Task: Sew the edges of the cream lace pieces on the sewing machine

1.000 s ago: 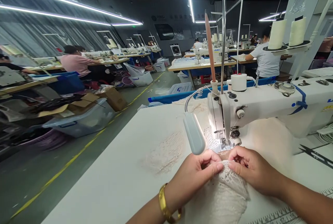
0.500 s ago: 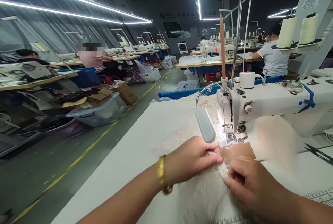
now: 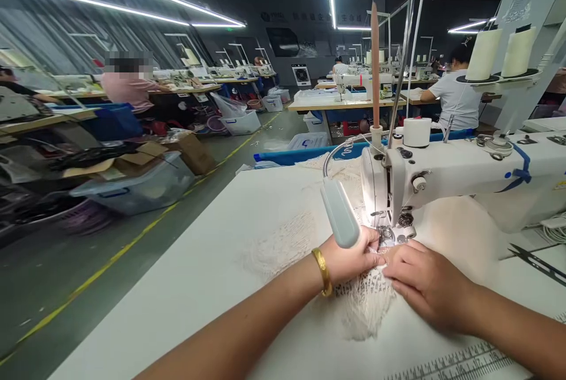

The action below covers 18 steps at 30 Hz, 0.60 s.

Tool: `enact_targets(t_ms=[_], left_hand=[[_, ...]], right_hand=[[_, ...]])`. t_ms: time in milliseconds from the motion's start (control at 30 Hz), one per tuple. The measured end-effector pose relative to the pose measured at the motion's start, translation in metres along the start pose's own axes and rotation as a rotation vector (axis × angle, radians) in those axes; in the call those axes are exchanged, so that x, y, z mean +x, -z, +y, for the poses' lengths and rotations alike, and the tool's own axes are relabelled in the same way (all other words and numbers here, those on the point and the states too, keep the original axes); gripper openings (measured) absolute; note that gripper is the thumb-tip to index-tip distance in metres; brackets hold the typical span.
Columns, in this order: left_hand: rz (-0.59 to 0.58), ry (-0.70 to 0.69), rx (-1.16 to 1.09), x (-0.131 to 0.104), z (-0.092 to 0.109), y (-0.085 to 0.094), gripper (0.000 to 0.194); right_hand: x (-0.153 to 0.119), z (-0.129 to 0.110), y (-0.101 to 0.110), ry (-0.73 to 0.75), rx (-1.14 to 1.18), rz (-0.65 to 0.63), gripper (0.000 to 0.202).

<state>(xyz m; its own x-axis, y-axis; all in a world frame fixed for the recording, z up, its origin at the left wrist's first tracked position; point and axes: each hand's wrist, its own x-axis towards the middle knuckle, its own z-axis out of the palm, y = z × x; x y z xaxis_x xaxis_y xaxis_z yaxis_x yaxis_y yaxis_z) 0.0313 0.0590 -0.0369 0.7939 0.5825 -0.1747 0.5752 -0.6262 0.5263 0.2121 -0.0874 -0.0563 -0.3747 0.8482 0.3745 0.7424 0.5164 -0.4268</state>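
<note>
Across a dim sewing room, at a white table (image 3: 198,238): bringing a pale lace piece (image 3: 365,297) close up in front of the presser foot (image 3: 386,234).

From the head view, has moved the right hand (image 3: 427,280) up and inward since 0.5 s ago, narrowing the gap to the left hand (image 3: 349,259). Pinches the far edge of the lace between left thumb and fingers, just beside the foot; rests curled right fingers at the other side, touching the lace, though impossible to say whether gripping or only pressing. Leaves the remaining lace spread below, toward the near side. Now covers most of the brown patch (image 3: 388,255) laid bare earlier. Judging by this, seems nearly done with positioning at the sewing machine (image 3: 442,168).
</note>
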Motion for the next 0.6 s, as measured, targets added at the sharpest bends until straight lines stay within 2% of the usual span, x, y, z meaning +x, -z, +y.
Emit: enact_targets(t_ms=[167,300,400,600], left_hand=[[0.021,-0.032,-0.006,0.004,-0.008,-0.003,0.033],[0.019,-0.055,-0.011,0.006,-0.012,-0.001,0.036],[0.022,-0.062,-0.014,0.006,-0.012,-0.002,0.037],[0.031,-0.091,-0.019,0.009,-0.017,-0.004,0.041]], right_hand=[[-0.005,0.004,-0.011,0.023,0.019,0.067,0.032],[-0.008,0.007,0.000,0.039,0.195,0.042,0.048],[-0.009,0.010,0.005,-0.004,0.270,0.047,0.048],[-0.007,0.006,-0.007,0.017,0.089,0.076,0.042]])
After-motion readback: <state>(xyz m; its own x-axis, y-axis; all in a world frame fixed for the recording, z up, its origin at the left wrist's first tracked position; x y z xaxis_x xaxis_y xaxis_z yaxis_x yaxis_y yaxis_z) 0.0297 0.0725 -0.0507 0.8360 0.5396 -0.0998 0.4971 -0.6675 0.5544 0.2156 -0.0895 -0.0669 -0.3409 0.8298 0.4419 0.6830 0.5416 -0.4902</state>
